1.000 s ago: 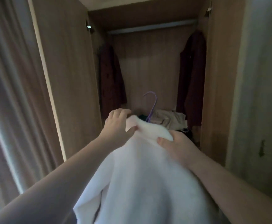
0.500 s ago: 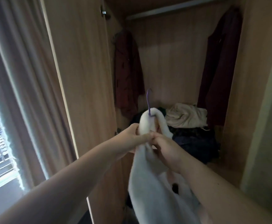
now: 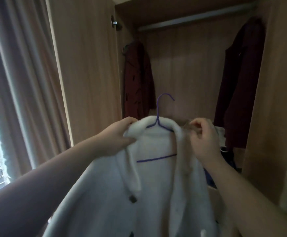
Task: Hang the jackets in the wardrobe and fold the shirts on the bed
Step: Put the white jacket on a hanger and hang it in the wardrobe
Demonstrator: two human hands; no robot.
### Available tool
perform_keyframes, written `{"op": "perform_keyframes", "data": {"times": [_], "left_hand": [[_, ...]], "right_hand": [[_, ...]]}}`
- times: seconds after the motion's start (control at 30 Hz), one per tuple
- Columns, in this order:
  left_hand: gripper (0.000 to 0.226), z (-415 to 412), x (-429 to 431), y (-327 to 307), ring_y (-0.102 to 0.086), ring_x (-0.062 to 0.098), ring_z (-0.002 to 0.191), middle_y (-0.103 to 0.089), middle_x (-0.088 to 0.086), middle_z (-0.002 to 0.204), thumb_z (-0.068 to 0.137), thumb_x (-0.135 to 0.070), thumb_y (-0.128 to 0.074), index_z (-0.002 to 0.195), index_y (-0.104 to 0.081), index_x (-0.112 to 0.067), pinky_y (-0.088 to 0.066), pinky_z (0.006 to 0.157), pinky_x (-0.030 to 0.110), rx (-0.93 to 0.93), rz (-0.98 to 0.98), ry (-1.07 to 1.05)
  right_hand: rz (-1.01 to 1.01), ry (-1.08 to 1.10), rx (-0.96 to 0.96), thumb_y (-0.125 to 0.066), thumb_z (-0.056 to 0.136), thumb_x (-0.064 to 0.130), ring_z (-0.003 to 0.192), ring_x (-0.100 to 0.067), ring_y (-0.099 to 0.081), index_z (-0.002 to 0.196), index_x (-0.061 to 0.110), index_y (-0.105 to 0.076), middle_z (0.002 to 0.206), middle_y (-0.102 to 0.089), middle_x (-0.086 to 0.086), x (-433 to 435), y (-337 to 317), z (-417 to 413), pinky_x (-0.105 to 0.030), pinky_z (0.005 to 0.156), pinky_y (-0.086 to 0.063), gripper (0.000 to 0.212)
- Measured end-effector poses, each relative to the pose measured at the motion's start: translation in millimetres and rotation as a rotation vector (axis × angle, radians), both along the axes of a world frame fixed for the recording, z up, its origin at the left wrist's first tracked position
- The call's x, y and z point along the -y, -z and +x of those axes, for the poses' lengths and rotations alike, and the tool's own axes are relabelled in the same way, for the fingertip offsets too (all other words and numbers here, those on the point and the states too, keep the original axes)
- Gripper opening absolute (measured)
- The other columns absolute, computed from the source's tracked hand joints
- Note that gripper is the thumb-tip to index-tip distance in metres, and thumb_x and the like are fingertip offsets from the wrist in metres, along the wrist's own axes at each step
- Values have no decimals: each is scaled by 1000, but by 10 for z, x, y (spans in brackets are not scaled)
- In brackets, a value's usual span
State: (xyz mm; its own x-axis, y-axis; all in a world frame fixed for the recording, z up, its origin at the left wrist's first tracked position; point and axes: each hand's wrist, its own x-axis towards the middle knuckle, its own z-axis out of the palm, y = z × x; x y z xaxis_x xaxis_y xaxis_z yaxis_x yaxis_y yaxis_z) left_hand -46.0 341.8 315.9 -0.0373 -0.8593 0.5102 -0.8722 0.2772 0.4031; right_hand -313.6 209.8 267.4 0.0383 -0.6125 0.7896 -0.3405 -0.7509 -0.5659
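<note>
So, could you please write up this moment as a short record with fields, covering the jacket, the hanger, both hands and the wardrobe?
Garment: white fleece jacket with dark buttons, front open, draped on a purple wire hanger.
Hanger hook: free, well below the metal rail, not yet hung.
Left hand: grips the jacket's collar at one shoulder.
Right hand: fingers curled beside the other side of the collar; grip unclear.
Wardrobe: open wooden wardrobe, two dark red coats hanging, one at each end.

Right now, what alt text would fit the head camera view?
A left hand grips a white fleece jacket on a purple wire hanger, right hand beside its collar, before an open wooden wardrobe holding two dark red coats.
</note>
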Motion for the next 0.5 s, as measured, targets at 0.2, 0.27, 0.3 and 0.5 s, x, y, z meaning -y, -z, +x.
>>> {"op": "perform_keyframes", "data": {"times": [0.2,0.27,0.3,0.5], "left_hand": [[48,650,226,-179,-62,-4,94,-67,-20,104,78,-20,-77,120,-57,-31,-47,79,11,-132,-72,141],[46,831,366,-256,-63,-1,95,-68,-16,104,77,-26,-76,120,-58,-32,-50,82,17,-90,-37,107],[42,972,480,-293,-63,0,95,-67,-17,103,79,-29,-76,118,-59,-34,-50,82,21,-40,-14,60],[38,1529,1328,-216,-63,-1,78,-65,-19,89,79,-74,-49,104,-49,-44,-51,67,29,43,-6,-118]], "right_hand": [[71,-200,-472,-38,93,58,110,-16,-59,129,41,-47,119,-63,9,487,-158,393,-39,93,-46,40],[-26,-72,-509,-37,87,66,92,-19,-63,115,42,-47,95,-63,12,600,-237,525,-32,70,-46,39],[-88,6,-515,-38,86,67,85,-22,-63,110,40,-47,87,-62,11,686,-283,626,-30,62,-42,37],[-213,184,-510,-55,91,52,80,-32,-64,104,32,-47,84,-67,0,1234,-736,1224,-34,62,-40,25]]}}
